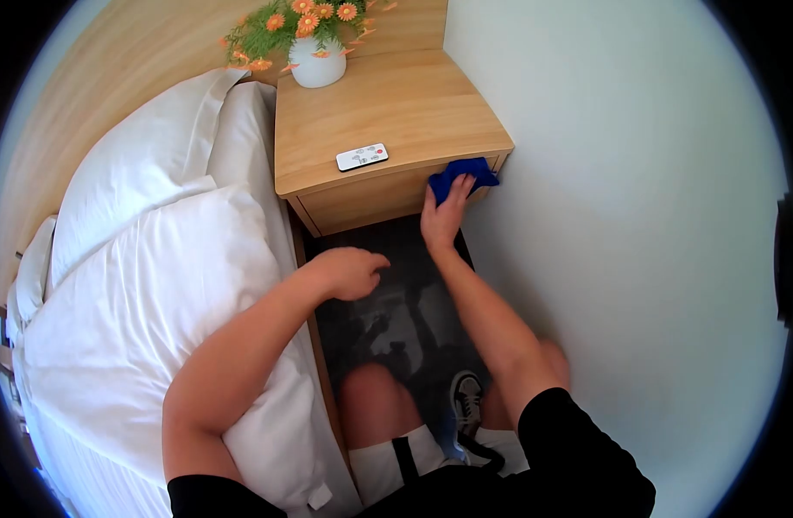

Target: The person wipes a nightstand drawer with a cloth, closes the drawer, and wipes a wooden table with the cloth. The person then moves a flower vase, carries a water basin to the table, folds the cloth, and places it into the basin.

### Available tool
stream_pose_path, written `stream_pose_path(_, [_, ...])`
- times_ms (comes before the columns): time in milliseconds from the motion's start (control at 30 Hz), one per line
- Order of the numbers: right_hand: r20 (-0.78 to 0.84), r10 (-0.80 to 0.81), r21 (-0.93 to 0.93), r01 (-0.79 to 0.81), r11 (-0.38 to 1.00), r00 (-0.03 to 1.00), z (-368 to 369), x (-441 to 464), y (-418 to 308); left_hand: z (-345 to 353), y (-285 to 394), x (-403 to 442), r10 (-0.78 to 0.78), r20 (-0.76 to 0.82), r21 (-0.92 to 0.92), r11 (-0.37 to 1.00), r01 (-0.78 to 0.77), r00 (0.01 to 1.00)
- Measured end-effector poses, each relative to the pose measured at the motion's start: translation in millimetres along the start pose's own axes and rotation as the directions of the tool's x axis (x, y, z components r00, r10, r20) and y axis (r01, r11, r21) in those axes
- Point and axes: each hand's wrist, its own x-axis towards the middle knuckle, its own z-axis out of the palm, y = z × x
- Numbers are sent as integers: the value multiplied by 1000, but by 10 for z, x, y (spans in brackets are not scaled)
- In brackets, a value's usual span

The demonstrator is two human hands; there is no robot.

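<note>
My right hand [447, 211] presses a dark blue cloth [453, 177] against the drawer front [371, 201] of a wooden nightstand [405, 104], near its right end. The fingers lie over the cloth, and part of it sticks out past them to the right. My left hand [353, 272] hangs above the dark floor, in front of the nightstand and beside the bed. Its fingers are curled in with the index finger partly out, and nothing shows in them. A white remote control [362, 157] lies near the front edge of the nightstand top.
A white vase [317, 65] with orange flowers stands at the back of the nightstand. The bed with white pillows [142, 164] and a white duvet [172, 285] borders the left. A pale wall [621, 216] closes off the right. Glossy dark floor [396, 302] lies between them.
</note>
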Motion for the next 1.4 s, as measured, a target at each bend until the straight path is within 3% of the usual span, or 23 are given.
stream_pose_path(33, [-11,-27,-3,27,1000,1000,103,-78,7,-7,20,8,6,110,13,1000,-7,994])
stream_pose_path(133, [-17,-40,17,41,999,999,234,-244,-180,15,93,1,32,150,-9,999,-31,988])
stream_pose_path(200, [2,132,162,-131,978,991,224,-248,-325,33,97,10,39,151,-11,999,-38,988])
stream_pose_path(233, [-101,102,119,-90,989,990,224,-245,-371,29,95,28,42,147,-10,999,-41,988])
stream_pose_path(267, [-104,103,116,-91,989,989,157,-189,-376,34,89,35,45,149,-8,999,-45,988])
stream_pose_path(333, [-126,432,461,-333,822,893,-155,-3,-554,52,73,30,54,128,-17,998,-53,990])
stream_pose_path(367, [-170,541,634,-329,700,823,-242,121,-660,45,76,21,57,128,-18,998,-55,990])
stream_pose_path(400, [-87,603,738,-356,574,793,-477,218,-883,32,89,4,65,127,-16,998,-63,990])
stream_pose_path(467, [-47,598,823,-308,477,800,-723,312,-1012,25,115,-4,79,126,-19,997,-77,989])
stream_pose_path(600, [92,525,833,-354,425,846,-1128,328,-1187,-17,100,-15,37,119,8,999,-39,992])
stream_pose_path(667, [-162,530,765,-233,600,832,-1087,272,-1027,48,76,-5,25,119,12,1000,-27,993])
stream_pose_path(700, [-166,528,765,-229,602,833,-996,218,-868,95,9,19,6,12,60,998,-7,1000])
stream_pose_path(733, [-309,431,562,-203,802,848,-841,156,-652,115,-50,45,-13,-99,110,994,23,995])
stream_pose_path(767, [-417,299,312,-174,934,858,-694,105,-478,109,-97,81,-17,-104,113,993,29,994])
stream_pose_path(800, [-414,301,316,-175,932,859,-595,61,-384,106,-142,116,-71,-221,117,988,99,973])
stream_pose_path(833, [-285,216,249,-145,958,934,-498,24,-299,109,-173,134,-122,-334,113,979,168,935])
stream_pose_path(900, [-56,82,155,-73,985,995,-283,-10,-80,130,-217,133,-124,-387,189,959,211,914])
stream_pose_path(933, [-51,81,162,-71,984,995,-217,15,-3,132,-235,131,-117,-442,262,932,252,889])
stream_pose_path(1000, [0,-162,-180,159,971,987,-124,57,117,151,-244,140,-134,-427,275,923,269,894])
stream_pose_path(1267, [-8,-293,-79,292,953,956,-38,99,301,143,-278,158,-175,-418,280,909,310,892])
stream_pose_path(1367, [-58,-268,-99,261,960,962,102,63,324,161,-288,156,-175,-429,320,888,330,886])
stream_pose_path(1400, [-1,-304,-229,296,927,953,156,-3,316,177,-293,151,-153,-454,323,890,322,878])
